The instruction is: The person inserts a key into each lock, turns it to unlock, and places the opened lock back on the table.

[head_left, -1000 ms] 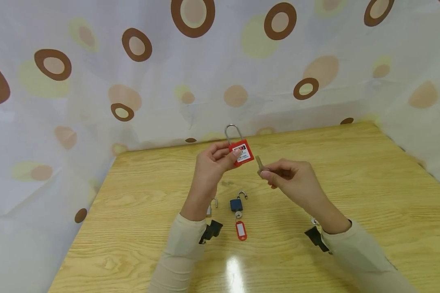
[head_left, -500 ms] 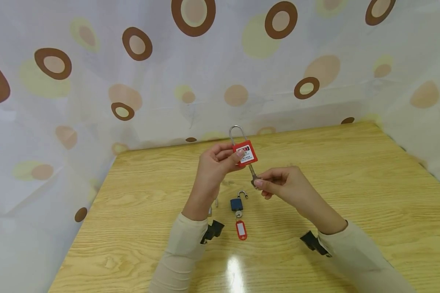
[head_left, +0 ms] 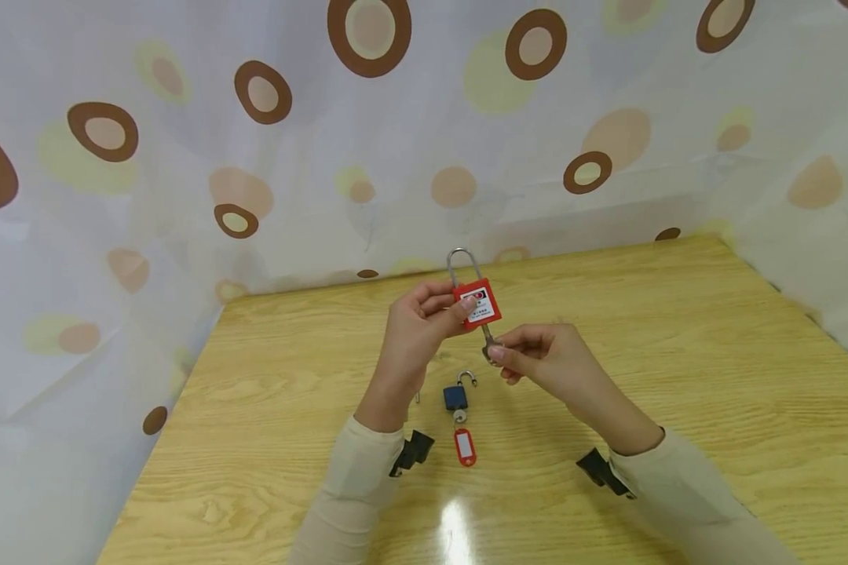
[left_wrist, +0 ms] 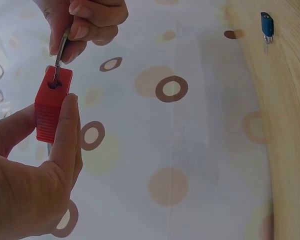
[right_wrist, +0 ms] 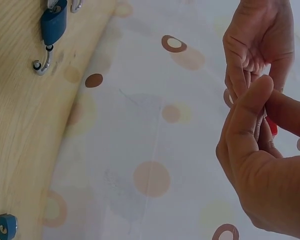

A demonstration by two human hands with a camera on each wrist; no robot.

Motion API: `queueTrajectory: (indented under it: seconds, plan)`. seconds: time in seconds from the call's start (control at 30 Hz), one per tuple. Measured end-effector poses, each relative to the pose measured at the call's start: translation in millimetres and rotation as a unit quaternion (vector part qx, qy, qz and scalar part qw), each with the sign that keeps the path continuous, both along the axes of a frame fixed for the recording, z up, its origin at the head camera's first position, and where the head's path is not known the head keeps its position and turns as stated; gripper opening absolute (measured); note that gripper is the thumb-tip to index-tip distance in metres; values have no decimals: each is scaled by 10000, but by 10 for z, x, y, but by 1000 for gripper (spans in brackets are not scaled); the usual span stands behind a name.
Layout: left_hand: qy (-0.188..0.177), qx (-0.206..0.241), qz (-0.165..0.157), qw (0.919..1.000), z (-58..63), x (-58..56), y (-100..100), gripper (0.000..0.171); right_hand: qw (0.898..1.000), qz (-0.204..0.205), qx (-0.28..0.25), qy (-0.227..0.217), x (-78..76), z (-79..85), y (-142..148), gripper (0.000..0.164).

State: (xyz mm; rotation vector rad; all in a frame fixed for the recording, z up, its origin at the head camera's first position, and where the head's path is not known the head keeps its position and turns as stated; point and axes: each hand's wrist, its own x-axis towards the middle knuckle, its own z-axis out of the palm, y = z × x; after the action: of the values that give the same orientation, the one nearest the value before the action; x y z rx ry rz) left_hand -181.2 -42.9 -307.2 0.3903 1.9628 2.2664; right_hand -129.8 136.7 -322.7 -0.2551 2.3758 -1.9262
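Note:
Raised above the table, a red padlock (head_left: 492, 304) with a white label and a long metal shackle is held between the thumb and fingers of my left hand (head_left: 408, 341). Both shackle legs meet the body. My right hand (head_left: 547, 357) pinches a metal key (head_left: 487, 339) by its head, just below the padlock. In the left wrist view, the tip of the key (left_wrist: 59, 59) sits in the keyhole on the padlock's underside (left_wrist: 49, 107); how deep is hard to tell. From the right wrist, my fingers hide the key and most of the padlock.
On the wooden table (head_left: 268, 392) lies a blue padlock (head_left: 455, 398), shackle swung out, with a key and a red tag (head_left: 465, 447). Another shackle (head_left: 418, 398) peeks past my left wrist. The right wrist view has a second blue padlock (right_wrist: 6, 226). A patterned sheet (head_left: 396, 157) hangs behind.
The key, at first apart and to the right of the padlock, has come down beneath it and up to its underside. My left hand and the padlock have shifted slightly right and down.

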Motion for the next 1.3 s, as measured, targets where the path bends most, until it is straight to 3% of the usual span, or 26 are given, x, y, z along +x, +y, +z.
queueTrajectory:
  seconds: [1.3]
  plan:
    - [299, -568, -216, 9977, -22, 77, 55, 32, 9985, -475, 1, 276, 5, -44, -19, 20]
